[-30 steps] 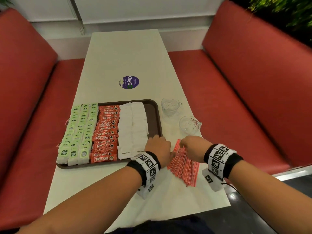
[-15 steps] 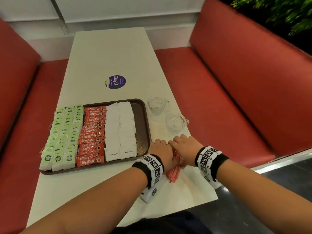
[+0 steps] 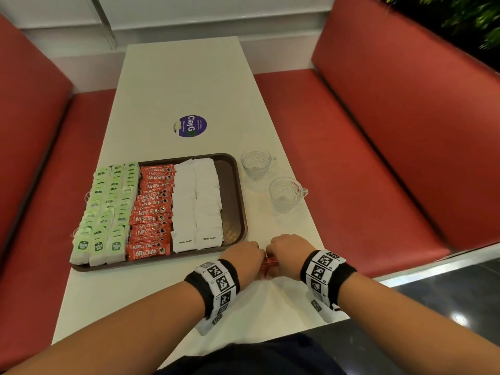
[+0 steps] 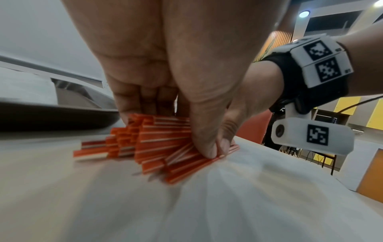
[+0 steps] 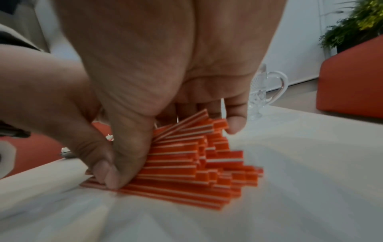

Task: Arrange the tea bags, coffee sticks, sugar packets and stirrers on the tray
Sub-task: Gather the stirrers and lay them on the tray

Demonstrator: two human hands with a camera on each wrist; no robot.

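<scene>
Both hands down on the table point(image 3: 189, 85) near its near right corner, just off the tray's point(image 3: 241, 201) near right corner. Left hand point(image 3: 247, 259) and right hand point(image 3: 286, 253) press in from either side on one heap of orange-and-white stirrers point(image 5: 186, 157); fingers and thumbs of both curl round the heap, thumbs meeting low at its near end. The heap lies on the table, ends uneven, some sticks crossing the rest at an angle. Not lifted, as far as the wrist views show.

Tray state: tea bags point(image 3: 105, 209) in green rows along the left side, coffee sticks point(image 3: 151, 212) in a red column beside them, sugar packets point(image 3: 197, 204) in two white columns next. A bare brown strip runs along the tray's right edge. Two glass cups point(image 3: 270, 180) stand on the table just beyond the tray's right edge, apart from the hands.

Step in hand, as I read it: gathering the stirrers into a bundle, the last item group not yet on the tray.

Next move likely calls for squaring the ends and aligning the crossed sticks, then lifting the bundle with a firm two-sided hold and laying it lengthwise in the bare right strip, clear of the sugar column. Loose sticks could slip out on the lift.
</scene>
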